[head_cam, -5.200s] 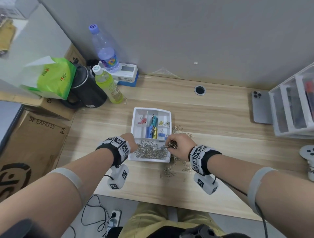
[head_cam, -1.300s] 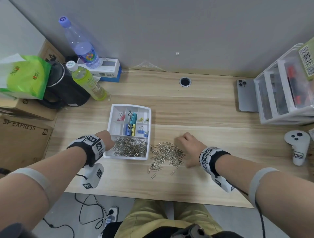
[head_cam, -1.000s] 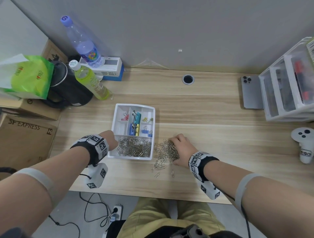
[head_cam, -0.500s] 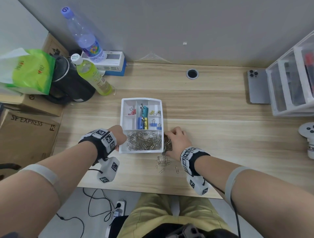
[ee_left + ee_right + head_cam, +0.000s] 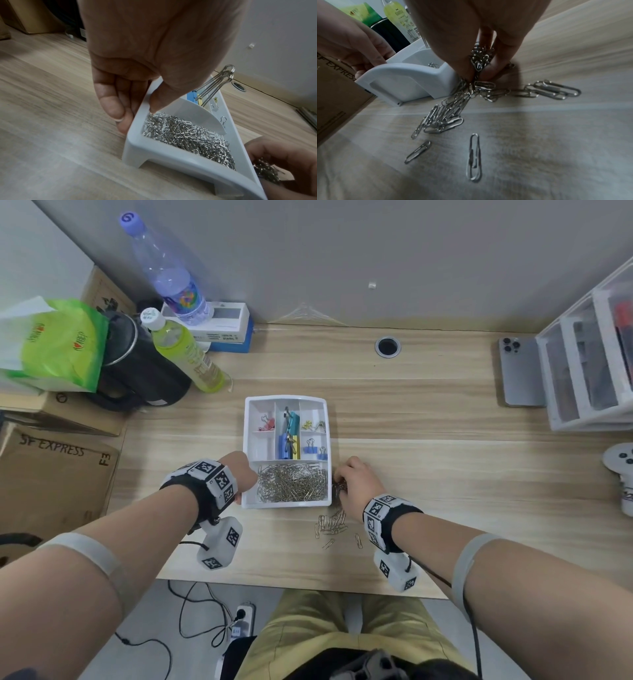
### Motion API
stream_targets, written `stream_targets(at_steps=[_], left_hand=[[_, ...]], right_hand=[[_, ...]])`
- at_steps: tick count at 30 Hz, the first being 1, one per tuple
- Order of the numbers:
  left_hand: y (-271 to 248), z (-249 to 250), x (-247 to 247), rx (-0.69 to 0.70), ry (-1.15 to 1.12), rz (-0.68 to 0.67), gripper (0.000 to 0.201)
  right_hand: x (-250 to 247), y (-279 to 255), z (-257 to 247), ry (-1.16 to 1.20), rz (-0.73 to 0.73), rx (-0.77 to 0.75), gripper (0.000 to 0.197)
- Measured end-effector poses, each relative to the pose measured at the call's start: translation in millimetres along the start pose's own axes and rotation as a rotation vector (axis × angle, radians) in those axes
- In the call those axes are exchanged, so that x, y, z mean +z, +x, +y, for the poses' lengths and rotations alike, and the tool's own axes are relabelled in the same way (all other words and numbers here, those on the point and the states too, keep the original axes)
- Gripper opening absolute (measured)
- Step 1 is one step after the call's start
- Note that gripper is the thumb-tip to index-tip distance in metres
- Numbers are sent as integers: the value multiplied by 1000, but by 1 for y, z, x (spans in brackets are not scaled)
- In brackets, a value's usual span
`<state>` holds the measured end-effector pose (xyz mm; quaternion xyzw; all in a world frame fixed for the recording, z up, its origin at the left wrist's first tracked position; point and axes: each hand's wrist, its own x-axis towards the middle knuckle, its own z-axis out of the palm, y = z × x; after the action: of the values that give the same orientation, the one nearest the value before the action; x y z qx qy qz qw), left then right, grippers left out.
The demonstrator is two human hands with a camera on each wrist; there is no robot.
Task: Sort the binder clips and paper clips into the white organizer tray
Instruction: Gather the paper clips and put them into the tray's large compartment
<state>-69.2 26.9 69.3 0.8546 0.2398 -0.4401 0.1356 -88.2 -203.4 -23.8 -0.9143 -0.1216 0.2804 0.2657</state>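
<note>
The white organizer tray (image 5: 248, 422) sits mid-desk; its wide near compartment holds a heap of silver paper clips (image 5: 291, 482), and its small far compartments hold coloured binder clips (image 5: 286, 440). My left hand (image 5: 241, 474) grips the tray's left wall (image 5: 137, 121), thumb inside, fingers outside. My right hand (image 5: 354, 482) sits against the tray's right side, fingers curled round a bunch of paper clips (image 5: 479, 59). Loose paper clips (image 5: 330, 525) lie on the desk just in front of that hand, several of them (image 5: 447, 112) trailing from the bunch.
Two bottles (image 5: 185, 357), a black kettle (image 5: 137, 374) and a green bag (image 5: 58, 344) crowd the back left. A phone (image 5: 519, 371) and clear drawers (image 5: 589, 361) stand at the right, with a white controller (image 5: 621, 470) near the right edge. Cardboard boxes (image 5: 51, 474) flank the desk's left.
My right hand swept the loose paper clips leftward across the desk into a bunch against the tray's right side. The left hand kept its hold on the tray.
</note>
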Motion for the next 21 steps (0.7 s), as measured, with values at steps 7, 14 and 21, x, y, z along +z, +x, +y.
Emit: stream_targets(at_steps=[7, 14, 21], left_hand=[[0, 0, 2, -4, -2, 15, 29], [2, 1, 3, -12, 4, 38, 32], [4, 0, 2, -17, 17, 15, 34]], right_hand=[[-15, 0, 6, 17, -17, -4, 19], [-36, -2, 8, 113, 20, 24, 15], [-41, 4, -39, 135, -24, -91, 12]])
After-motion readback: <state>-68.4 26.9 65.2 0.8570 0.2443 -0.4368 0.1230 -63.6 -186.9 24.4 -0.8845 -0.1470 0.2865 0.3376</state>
